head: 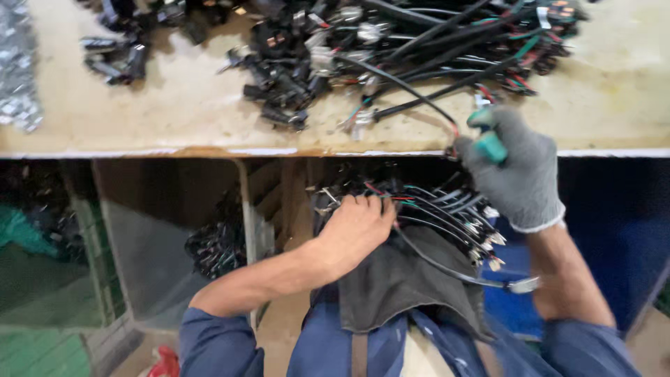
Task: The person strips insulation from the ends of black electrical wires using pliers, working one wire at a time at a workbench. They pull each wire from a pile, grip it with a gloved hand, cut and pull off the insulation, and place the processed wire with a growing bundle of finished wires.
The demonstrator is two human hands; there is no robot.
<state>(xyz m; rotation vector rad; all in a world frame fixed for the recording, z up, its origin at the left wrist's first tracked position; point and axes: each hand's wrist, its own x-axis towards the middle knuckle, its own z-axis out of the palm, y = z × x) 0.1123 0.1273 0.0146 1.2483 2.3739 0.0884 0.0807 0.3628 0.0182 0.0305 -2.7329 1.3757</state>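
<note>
My left hand is bare and reaches down onto a bundle of black cables with red and green wires lying on a dark cloth over my lap; its fingers curl into the wires. My right hand wears a grey knit glove and grips a teal-handled tool at the front edge of the workbench. A black cable runs from the pile on the bench to the tool's tip. Another cable with a metal end loops by my right forearm.
A heap of black plugs and cables with red and green wires covers the bench's far middle and right. A smaller clump of plugs and a pile of small metal parts lie at left. Under the bench, a bin holds more cables.
</note>
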